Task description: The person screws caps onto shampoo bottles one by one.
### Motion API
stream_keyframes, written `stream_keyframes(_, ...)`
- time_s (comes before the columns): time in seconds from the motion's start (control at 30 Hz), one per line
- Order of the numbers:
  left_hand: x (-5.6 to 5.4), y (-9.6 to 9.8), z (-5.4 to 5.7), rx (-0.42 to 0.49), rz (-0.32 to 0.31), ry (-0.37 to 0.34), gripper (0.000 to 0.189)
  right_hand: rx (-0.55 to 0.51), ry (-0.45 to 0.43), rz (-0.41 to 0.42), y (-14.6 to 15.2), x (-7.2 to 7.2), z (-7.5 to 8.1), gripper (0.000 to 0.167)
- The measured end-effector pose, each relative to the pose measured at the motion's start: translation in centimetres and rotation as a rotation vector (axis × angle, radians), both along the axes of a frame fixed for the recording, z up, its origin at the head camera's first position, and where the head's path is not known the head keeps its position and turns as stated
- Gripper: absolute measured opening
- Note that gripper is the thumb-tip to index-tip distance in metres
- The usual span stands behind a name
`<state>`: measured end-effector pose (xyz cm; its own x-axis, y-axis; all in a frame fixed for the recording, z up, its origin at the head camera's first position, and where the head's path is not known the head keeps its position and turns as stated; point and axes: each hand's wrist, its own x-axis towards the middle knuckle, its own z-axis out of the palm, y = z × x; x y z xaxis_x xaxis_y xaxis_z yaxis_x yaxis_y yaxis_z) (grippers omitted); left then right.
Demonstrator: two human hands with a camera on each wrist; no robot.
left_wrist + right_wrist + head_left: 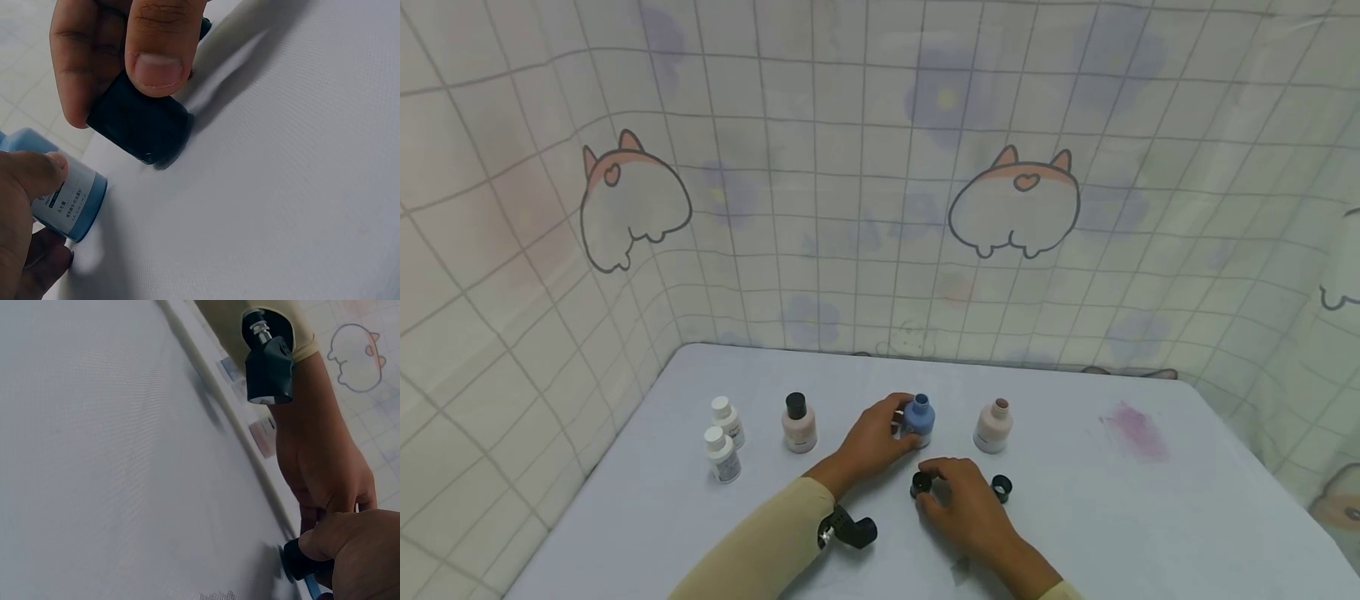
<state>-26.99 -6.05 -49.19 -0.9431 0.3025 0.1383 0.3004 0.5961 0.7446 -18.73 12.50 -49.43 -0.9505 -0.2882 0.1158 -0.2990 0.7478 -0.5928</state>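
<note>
from afar i'm gripping the uncapped blue bottle [919, 422] with the left hand [871, 437], fingers curling round it on the white table [1135, 525]. with the right hand [964, 507], i'm pinching a black cap [917, 489] just before the bottle.

One blue bottle [919, 427]; two white bottles [723, 461] and one black-capped bottle [800, 431] at its nine o'clock; one capless pink bottle [992, 433] at three; two loose caps [140, 128], at four and six.

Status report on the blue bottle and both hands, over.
Left hand grips blue bottle, uncapped. Right hand pinches black cap. Nothing visibly blocking; second cap beside right hand.
</note>
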Motion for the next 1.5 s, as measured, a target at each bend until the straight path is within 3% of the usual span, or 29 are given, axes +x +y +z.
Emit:
stream_keyframes(0.37,0.3,-0.7,0.1,0.049,-0.005,0.000,0.058,-0.010,0.002,-0.014,0.4,0.2,0.4,0.039)
stream_keyframes(0.57,0.7,-1.5,0.0,0.071,-0.039,0.014,0.057,-0.004,-0.003,-0.026,0.6,0.2,0.6,0.039)
stream_keyframes(0.77,1.4,-2.1,0.0,0.076,-0.082,0.003,0.057,-0.024,-0.031,-0.023,0.7,0.4,1.0,0.039)
stream_keyframes(1.2,3.4,-3.2,0.6,0.073,-0.131,-0.077,0.054,-0.043,0.022,-0.011,1.2,0.9,1.5,0.037)
stream_keyframes(1.5,4.3,-3.9,0.9,0.105,-0.153,-0.089,0.054,-0.053,0.012,0.005,1.6,1.1,1.9,0.039)
